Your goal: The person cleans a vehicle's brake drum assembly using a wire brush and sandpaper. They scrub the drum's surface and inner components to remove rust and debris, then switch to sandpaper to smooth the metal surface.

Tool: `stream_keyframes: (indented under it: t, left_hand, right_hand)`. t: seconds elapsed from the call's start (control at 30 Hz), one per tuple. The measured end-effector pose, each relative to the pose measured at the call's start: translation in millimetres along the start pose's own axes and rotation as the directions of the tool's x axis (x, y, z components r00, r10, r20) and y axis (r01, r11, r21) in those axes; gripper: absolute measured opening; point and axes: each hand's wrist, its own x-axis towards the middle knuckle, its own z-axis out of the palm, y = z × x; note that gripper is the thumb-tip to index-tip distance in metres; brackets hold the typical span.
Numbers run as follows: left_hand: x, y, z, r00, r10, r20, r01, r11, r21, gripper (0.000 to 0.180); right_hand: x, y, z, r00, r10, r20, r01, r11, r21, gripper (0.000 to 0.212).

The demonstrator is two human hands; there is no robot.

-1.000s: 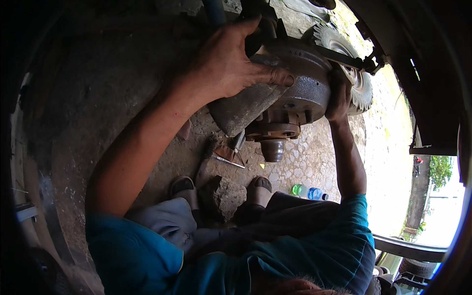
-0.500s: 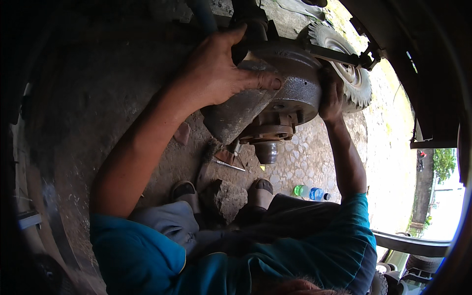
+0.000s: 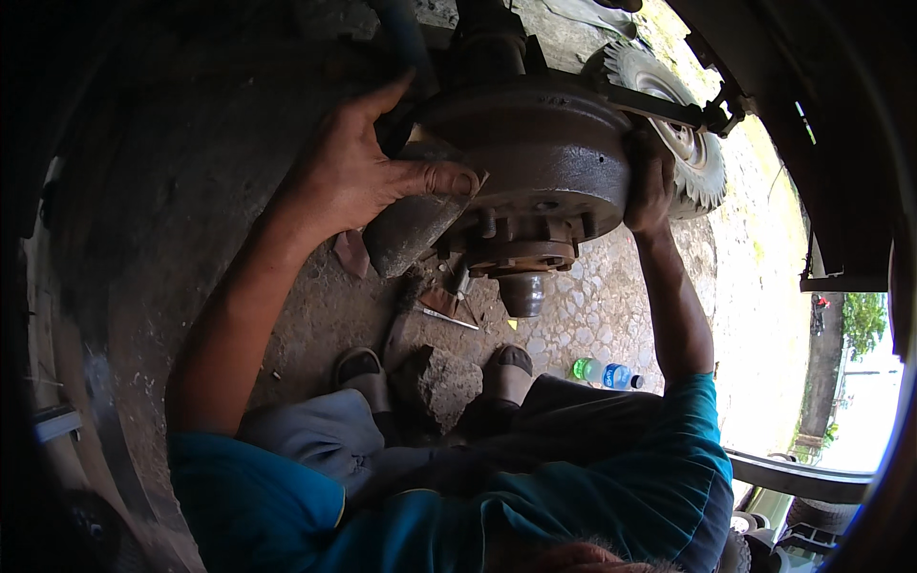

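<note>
A dark metal brake drum (image 3: 535,158) sits on an axle in front of me, its hub (image 3: 521,256) pointing down toward my feet. My left hand (image 3: 353,177) grips a worn grey slab-like piece (image 3: 415,229) at the drum's left side. The thumb lies over its near face; the other fingers are partly behind it, and the index finger points up. What the piece is exactly I cannot make out. My right hand (image 3: 651,191) curls around the drum's right side, its fingertips in shadow.
A treaded wheel (image 3: 702,172) stands behind at the right. A rod (image 3: 659,107) runs from the drum toward it. Between my feet lies a rough stone (image 3: 437,387). Two plastic bottles (image 3: 611,375) lie to the right. A reddish piece (image 3: 351,254) is on the ground at the left.
My left hand has moved left with the grey piece, away from the drum's front, uncovering more of the drum and a stud. My right hand stays on the drum.
</note>
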Motion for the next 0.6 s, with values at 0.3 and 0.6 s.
stream_keyframes:
  t: [0.3,0.6]
  left_hand:
    - [7.9,-8.7,8.3,0.994,0.102,-0.035,-0.082,0.928,0.363,0.107]
    - [18.5,10.1,28.6,0.982,0.180,-0.061,-0.128,0.863,0.489,0.111]
  right_hand:
    - [-5.2,6.4,-2.7,0.999,0.018,0.046,-0.015,0.998,-0.063,0.024]
    - [0.2,-4.1,0.8,0.983,0.164,0.081,-0.172,0.978,0.119,0.034]
